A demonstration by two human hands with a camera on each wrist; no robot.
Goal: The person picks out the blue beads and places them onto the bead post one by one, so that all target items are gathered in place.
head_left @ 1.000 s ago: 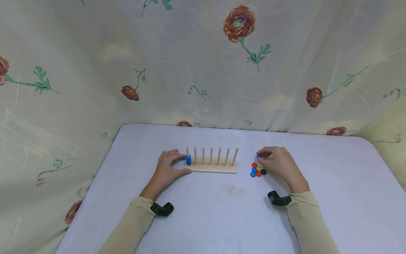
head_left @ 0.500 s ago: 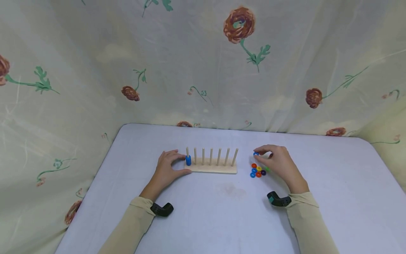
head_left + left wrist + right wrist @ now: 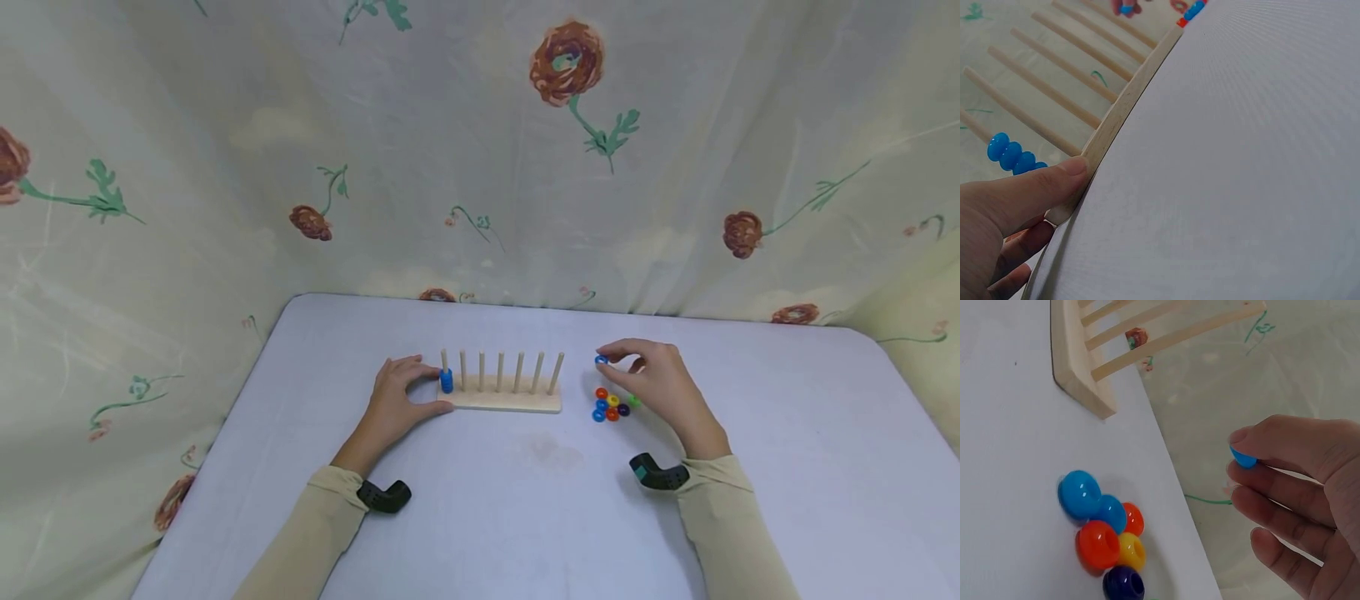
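The blue bead (image 3: 601, 360) sits right of centre in the head view, raised off the surface (image 3: 480, 517) and clamped between thumb and forefinger of the person's right grip (image 3: 651, 375). It looks like hard, glossy plastic, so I judge it light, stiff and hard to break, but slick enough to squirt out if squeezed off-centre; the best hold is across opposite sides of its rounded rim, with the hole left uncovered. Just below it in that view lies a loose cluster, likely to roll at a nudge: loose blue beads (image 3: 1080, 494), orange beads (image 3: 1098, 545), a yellow bead (image 3: 1131, 551), a dark bead (image 3: 1124, 584) and, at the cluster's right, a green bead (image 3: 633, 401). Near the middle of the frame stands the wooden base (image 3: 498, 401) with its row of upright pegs (image 3: 500, 371); it seems rigid and fairly light, best steadied at an end. The left grip (image 3: 393, 392) is clamped on its left end, the thumb against the front edge, close to the blue stack (image 3: 1015, 155) threaded on the leftmost peg. Cuffed sleeves (image 3: 738, 525) enter from the bottom, and a flowered curtain (image 3: 420, 125) fills the upper frame.
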